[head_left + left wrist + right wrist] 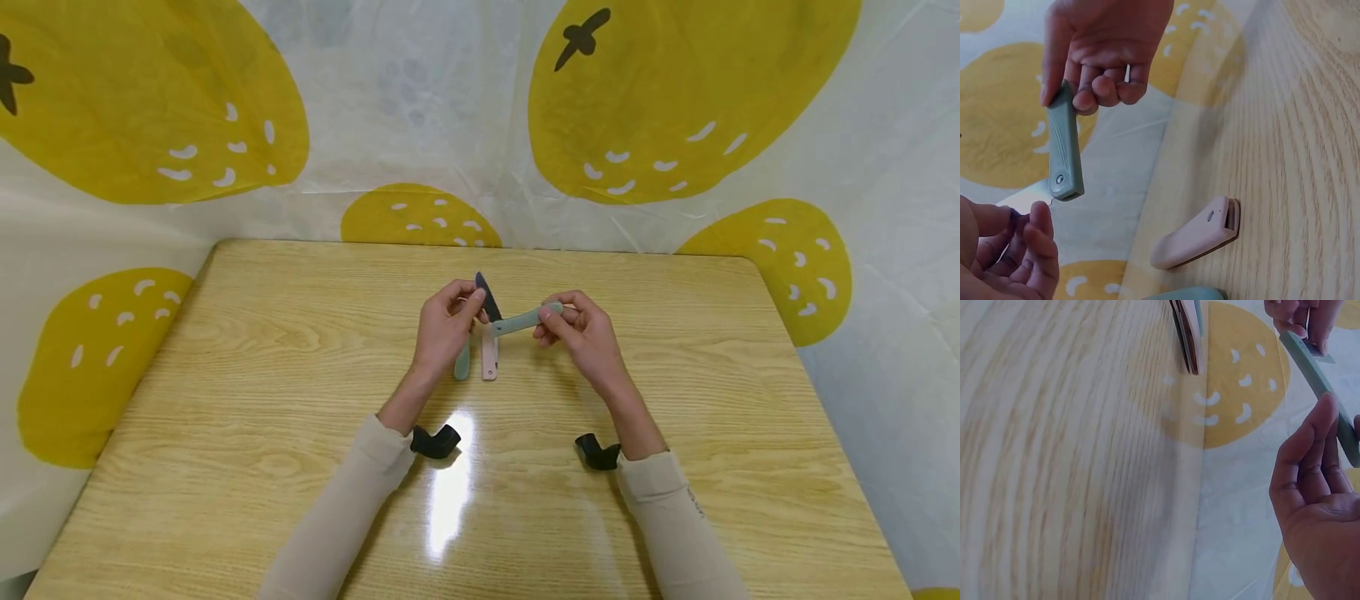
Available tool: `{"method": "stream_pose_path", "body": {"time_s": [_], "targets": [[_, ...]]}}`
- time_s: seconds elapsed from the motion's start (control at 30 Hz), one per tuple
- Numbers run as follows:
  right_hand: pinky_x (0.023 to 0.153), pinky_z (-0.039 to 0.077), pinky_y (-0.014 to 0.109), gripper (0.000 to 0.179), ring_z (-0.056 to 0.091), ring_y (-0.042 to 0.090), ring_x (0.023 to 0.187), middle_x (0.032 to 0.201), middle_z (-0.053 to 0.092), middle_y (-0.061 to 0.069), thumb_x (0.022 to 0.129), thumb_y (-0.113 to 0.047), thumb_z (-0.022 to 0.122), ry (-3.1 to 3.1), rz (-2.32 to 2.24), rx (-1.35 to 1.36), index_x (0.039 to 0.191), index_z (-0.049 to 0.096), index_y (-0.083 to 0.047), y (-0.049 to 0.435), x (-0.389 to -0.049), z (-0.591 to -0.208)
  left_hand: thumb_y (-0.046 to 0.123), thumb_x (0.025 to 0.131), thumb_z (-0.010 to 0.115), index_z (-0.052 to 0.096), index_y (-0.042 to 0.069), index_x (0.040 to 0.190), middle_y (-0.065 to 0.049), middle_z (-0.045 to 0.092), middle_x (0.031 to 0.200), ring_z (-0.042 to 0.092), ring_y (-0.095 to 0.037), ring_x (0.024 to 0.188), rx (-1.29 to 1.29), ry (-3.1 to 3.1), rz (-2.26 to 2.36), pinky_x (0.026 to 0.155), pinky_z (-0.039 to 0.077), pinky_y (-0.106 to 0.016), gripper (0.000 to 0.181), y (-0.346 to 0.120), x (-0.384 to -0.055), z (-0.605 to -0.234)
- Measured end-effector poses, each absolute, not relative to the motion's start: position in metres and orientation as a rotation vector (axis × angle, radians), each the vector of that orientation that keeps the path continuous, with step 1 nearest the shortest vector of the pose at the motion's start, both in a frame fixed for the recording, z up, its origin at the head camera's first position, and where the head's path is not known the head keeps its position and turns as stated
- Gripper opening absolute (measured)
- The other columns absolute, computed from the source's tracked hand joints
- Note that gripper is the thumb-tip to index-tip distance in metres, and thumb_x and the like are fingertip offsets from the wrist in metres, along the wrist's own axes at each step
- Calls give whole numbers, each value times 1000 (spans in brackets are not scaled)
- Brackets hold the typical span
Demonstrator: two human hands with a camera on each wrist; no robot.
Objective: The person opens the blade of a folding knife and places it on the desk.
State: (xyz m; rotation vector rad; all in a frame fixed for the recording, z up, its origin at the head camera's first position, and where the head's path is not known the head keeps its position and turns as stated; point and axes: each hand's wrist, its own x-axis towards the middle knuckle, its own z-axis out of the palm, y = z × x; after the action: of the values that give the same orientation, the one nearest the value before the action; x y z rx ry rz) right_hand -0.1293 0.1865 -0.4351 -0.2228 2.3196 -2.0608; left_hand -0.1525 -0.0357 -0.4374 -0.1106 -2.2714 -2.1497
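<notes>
- No text, label, brand or number is showing legibly in any of the three views.
- A small, dark, letter-like mark (695, 502) is running along the outer side of the beige long fabric right sleeve (678, 533), just below its folded cuff (654, 477); in the head view it is appearing too small and too slanted to read, so whether it is forming lettering or a pattern cannot be told.
</notes>
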Motion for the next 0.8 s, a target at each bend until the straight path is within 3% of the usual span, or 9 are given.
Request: {"method": "stream_pose_path", "body": {"time_s": [0.17,0.4,0.7,0.8], "targets": [[73,63,30,25,73,25,73,79,75,-4,106,-22,63,2313,-2049,-239,110,63,3,187,-128,-434,13,103,66,72,-1,109,-12,68,78,67,-32,73,-103,-2222,-2207,65,60,-36,17,-35,-155,-436],[74,64,32,24,74,29,73,78,76,-5,106,-20,63,2311,-2050,-223,108,62,3,189,-127,-433,9,102,66,72,-5,106,-13,68,77,64,-11,64,-82,-2196,-2241,66,62,-36,15,-32,-156,-435],[76,64,30,25,74,17,71,80,78,-7,106,-21,62,2326,-2050,-202,110,62,4,190,-124,-435,8,103,65,71,-5,107,-10,68,77,64,-11,64,-42,-2157,-2259,61,58,-22,15,-29,-156,-434],[77,64,31,26,75,19,72,82,79,-7,106,-22,62,2313,-2057,-199,111,62,4,191,-124,-436,8,103,65,71,-5,107,-10,68,79,64,-11,65,-30,-2151,-2259,62,59,-26,15,-29,-157,-435]]}}
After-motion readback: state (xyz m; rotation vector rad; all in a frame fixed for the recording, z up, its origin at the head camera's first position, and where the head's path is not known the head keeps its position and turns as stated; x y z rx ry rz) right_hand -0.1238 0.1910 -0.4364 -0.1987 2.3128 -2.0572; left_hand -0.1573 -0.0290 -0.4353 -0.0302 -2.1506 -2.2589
